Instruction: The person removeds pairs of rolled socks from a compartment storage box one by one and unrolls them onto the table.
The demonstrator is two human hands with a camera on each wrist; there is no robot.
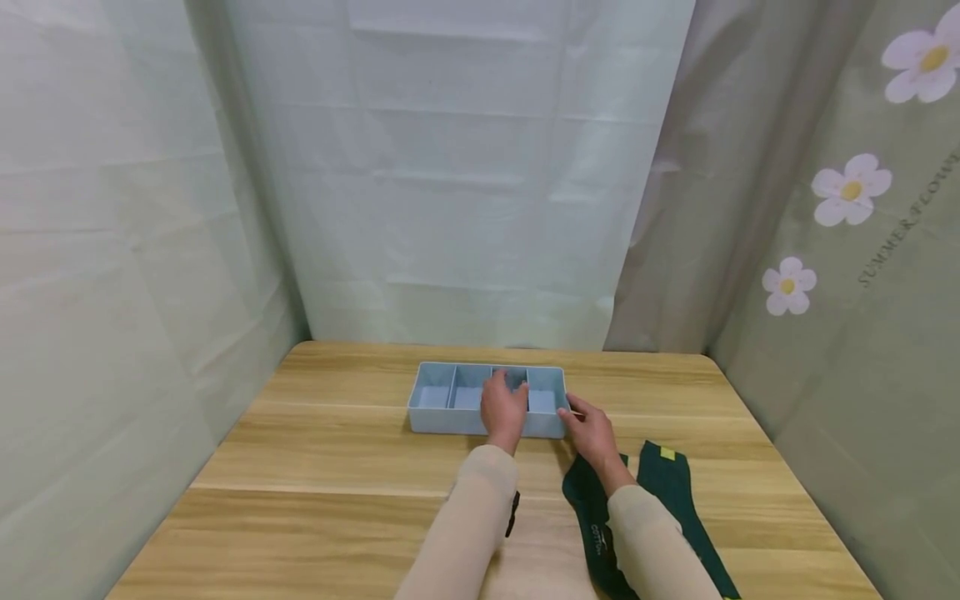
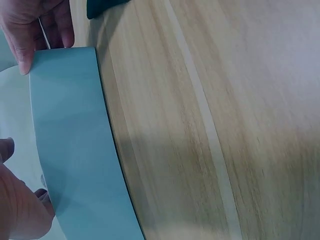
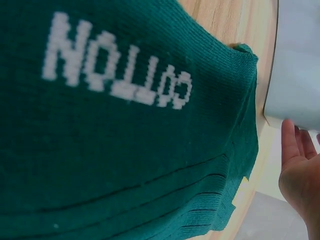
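A pale blue divided box, with a row of several compartments, stands toward the back of the table. My left hand reaches down over its front wall into the third compartment from the left. The compartment looks dark inside, and the hand hides what its fingertips touch. At the box's right end, my right hand holds the front corner, thumb at the rim and fingers along the outer end wall. One dark green sock lies partly beneath my right forearm; its "COTTON" lettering fills much of the right wrist view. A second green sock lies right of it.
The wood-grain table has rounded back corners. Pale hanging cloth encloses the back and sides, with printed flowers on the right. A black strap shows at my left wrist.
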